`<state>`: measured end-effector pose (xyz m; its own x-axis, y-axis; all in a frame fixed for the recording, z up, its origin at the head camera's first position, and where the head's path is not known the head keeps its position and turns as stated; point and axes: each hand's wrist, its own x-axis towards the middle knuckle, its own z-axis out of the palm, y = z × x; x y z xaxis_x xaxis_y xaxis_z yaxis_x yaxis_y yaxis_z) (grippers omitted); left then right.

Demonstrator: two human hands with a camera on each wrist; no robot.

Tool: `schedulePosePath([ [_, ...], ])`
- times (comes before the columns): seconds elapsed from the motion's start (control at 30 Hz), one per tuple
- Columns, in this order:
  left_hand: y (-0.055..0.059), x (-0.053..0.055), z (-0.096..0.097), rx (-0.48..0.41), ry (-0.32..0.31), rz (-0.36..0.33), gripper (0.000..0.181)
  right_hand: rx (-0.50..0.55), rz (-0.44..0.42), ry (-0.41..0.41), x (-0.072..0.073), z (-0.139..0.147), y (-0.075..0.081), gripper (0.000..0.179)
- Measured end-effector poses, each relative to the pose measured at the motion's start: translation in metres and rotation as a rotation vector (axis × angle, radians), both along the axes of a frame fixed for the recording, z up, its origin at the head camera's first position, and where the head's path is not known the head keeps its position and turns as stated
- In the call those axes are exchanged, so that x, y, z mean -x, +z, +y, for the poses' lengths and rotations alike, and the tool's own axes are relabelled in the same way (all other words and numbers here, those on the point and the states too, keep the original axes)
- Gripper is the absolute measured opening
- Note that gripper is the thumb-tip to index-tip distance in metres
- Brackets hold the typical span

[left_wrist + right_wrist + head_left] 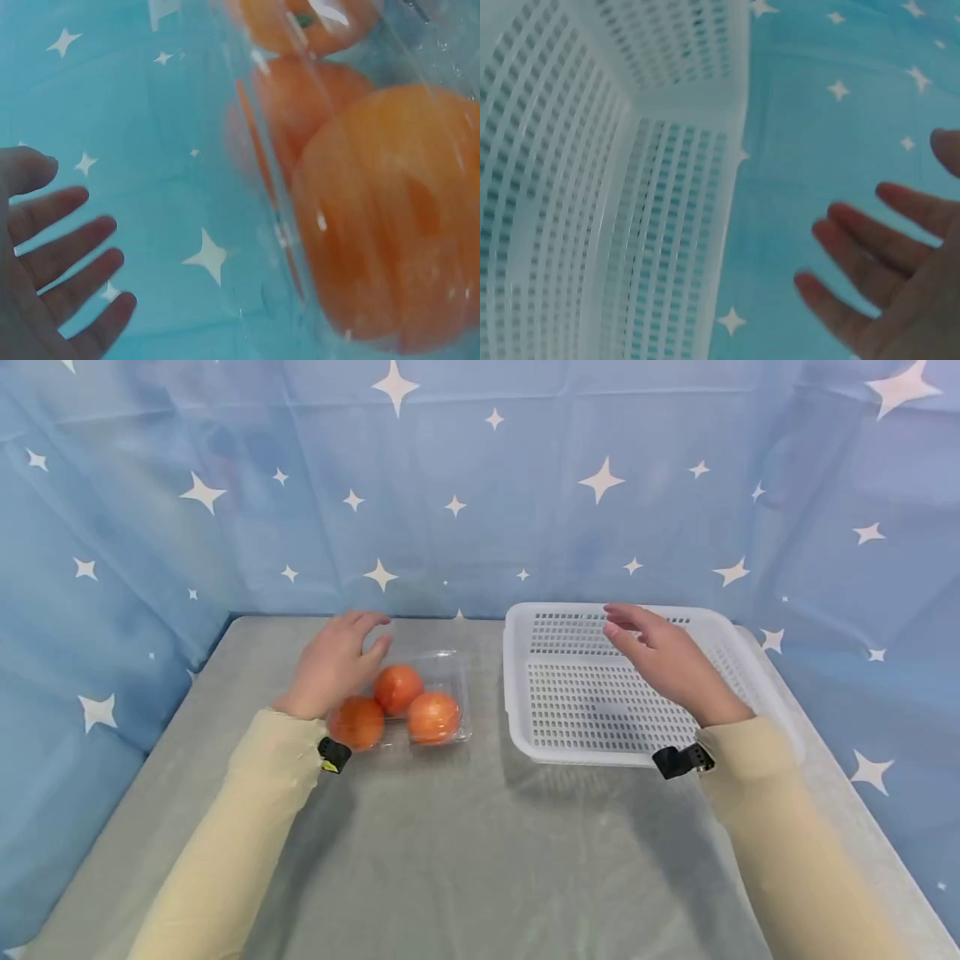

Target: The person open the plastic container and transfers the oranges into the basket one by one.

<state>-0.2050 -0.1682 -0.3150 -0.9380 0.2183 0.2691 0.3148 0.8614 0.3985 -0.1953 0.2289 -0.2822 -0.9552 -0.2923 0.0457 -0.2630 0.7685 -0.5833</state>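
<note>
Cream sleeves (pixel 217 835) nearest cam, arms out over the grey surface (pixel 480 868). L hand (pixel 333 664) hovers by a clear plastic box (pixel 448 668) w/ three oranges (pixel 435 720); fingers loosely spread, nothing held. R hand (pixel 667 664) likewise relaxed & unloaded, above the white basket (pixel 516 693). Can't tell if box is lidded. Risks, I'd guess: a one-sided squeeze could flex or tip the box, so oranges roll off; R wrist strap (pixel 672 763) could snag basket rim & shift it.

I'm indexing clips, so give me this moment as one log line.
left hand: empty, near box | right hand: empty, over basket | oranges: three, in box | basket: right of box
</note>
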Motion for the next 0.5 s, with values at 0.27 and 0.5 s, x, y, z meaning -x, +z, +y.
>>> schedulePosePath([
  [0.27, 0.002, -0.019, -0.010, -0.147, -0.018, 0.033, 0.035, 0.223, 0.064, 0.006, -0.018, -0.025, -0.011, 0.049],
  [0.5, -0.014, -0.040, -0.017, -0.317, 0.049, 0.066, 0.032, 0.428, 0.114, 0.024, -0.042, -0.063, -0.002, 0.037],
])
